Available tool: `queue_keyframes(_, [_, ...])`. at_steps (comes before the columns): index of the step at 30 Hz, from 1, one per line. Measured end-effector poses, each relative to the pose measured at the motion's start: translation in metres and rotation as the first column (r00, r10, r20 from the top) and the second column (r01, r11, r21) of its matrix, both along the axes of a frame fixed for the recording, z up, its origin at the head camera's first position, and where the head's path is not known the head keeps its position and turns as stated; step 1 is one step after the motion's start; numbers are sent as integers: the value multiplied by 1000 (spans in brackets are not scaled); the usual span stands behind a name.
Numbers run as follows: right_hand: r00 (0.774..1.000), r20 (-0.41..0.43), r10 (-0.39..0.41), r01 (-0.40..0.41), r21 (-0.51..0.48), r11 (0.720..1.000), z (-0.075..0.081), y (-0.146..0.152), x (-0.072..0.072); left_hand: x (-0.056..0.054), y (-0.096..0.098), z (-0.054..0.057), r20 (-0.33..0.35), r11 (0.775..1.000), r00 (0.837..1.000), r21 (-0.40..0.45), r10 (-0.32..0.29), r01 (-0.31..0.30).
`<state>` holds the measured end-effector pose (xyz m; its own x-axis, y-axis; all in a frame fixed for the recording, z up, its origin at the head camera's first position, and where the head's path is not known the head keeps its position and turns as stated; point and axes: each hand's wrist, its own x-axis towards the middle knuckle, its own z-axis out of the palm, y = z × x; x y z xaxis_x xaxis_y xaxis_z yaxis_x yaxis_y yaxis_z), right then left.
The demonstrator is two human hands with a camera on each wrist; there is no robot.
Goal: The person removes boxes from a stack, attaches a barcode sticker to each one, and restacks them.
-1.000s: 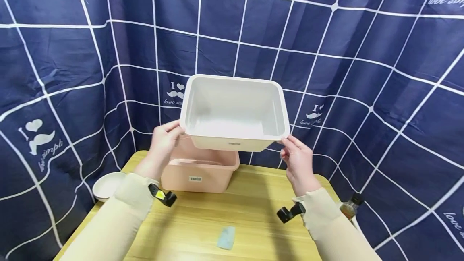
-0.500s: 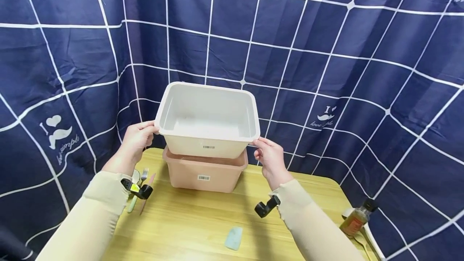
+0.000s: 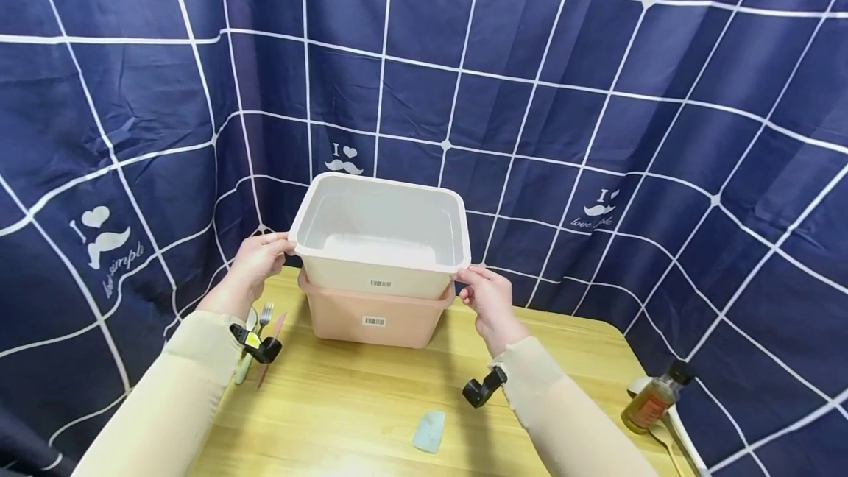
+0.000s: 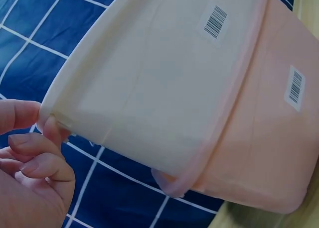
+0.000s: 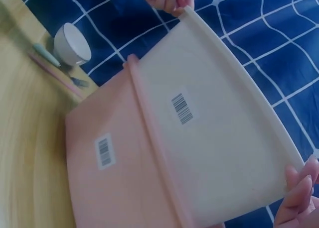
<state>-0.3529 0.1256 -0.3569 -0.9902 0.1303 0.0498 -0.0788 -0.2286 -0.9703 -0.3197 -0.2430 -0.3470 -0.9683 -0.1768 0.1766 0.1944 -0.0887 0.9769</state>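
Observation:
A white plastic storage bin [image 3: 377, 241] stands partly inside a pink storage bin [image 3: 371, 315] on the table. Its upper part rises above the pink rim, and a barcode label faces me on each bin. My left hand [image 3: 255, 271] pinches the white bin's rim at the left front corner. At the right front corner my right hand [image 3: 490, 304] pinches the same rim between thumb and fingers. The left wrist view shows the white bin's wall [image 4: 149, 88] passing below the pink rim [image 4: 224, 113]. How deep its base sits is hidden.
Left of the bins lie a fork [image 3: 266, 315], a spoon [image 3: 250, 319] and a pink-handled utensil [image 3: 274, 337]. A white bowl [image 5: 72, 45] is beside them. A pale blue piece [image 3: 429, 431] lies near the front. A bottle [image 3: 652, 403] stands at the right with a spoon [image 3: 665, 440].
Both hands have brought the white bin left and down, from the air above the pink bin into its opening. The pink bin stays on the table.

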Motion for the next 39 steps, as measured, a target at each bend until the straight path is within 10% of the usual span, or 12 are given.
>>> queue_keyframes(27, [994, 105, -35, 20, 142, 990, -44, -9, -10, -25, 1, -53, 175, 989, 984, -145, 17, 9])
queue_keyframes(39, [994, 110, -19, -7, 223, 975, -58, -2, -12, -21, 13, -67, 132, 903, 964, -397, 232, -163])
